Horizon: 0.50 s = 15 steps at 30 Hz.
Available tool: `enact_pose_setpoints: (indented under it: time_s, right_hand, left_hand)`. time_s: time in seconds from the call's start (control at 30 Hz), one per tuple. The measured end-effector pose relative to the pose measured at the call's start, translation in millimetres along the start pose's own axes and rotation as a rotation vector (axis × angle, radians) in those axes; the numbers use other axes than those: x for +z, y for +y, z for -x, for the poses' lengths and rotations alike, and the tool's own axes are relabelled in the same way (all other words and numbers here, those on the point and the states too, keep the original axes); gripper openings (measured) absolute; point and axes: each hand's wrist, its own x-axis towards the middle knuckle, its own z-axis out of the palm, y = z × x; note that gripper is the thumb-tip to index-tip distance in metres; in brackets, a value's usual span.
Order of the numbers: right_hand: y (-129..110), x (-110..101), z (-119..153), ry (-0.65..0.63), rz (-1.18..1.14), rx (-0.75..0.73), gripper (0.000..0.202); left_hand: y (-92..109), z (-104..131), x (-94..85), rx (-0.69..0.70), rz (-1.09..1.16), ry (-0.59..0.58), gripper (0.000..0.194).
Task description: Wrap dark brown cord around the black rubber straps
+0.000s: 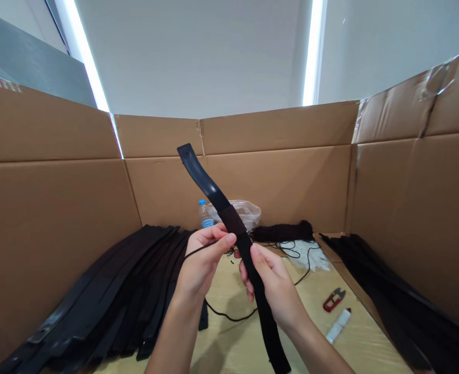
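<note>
A long, curved black strip [208,188] is held up at a slant in the middle of the view, with a dark brown wrapped band [232,219] around it. My left hand [204,254] pinches a thin dark cord [200,249] against the strip just below the band. Lower down, my right hand [270,275] grips the black fabric-like part of the strip between thumb and fingers. The cord hangs in a loop beneath the hands and runs back to the right, toward a dark bundle of cord [284,231].
Many black strips [108,291] lie piled at the left, and more dark strips [393,296] at the right. Red snips [334,299] and a white marker [338,325] lie on the yellowish table [362,340]. A bottle [205,214] and clear plastic bag [247,212] stand behind. Cardboard walls [280,182] surround everything.
</note>
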Motion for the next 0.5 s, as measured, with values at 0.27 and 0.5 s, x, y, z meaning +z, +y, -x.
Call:
enact_pose_setpoints:
  time_s: [0.27,0.5]
  right_hand:
    - [2.3,4.2,1.0,-0.087,-0.325,0.158,0.044]
    - [4.2,4.2,1.2,0.041,-0.149,0.002,0.045]
  left_hand:
    - [0.8,-1.5,-0.7,-0.122,0.083,-0.107,0.034]
    - [1.2,-3.0,-0.5,-0.124,0.075,-0.137,0.035]
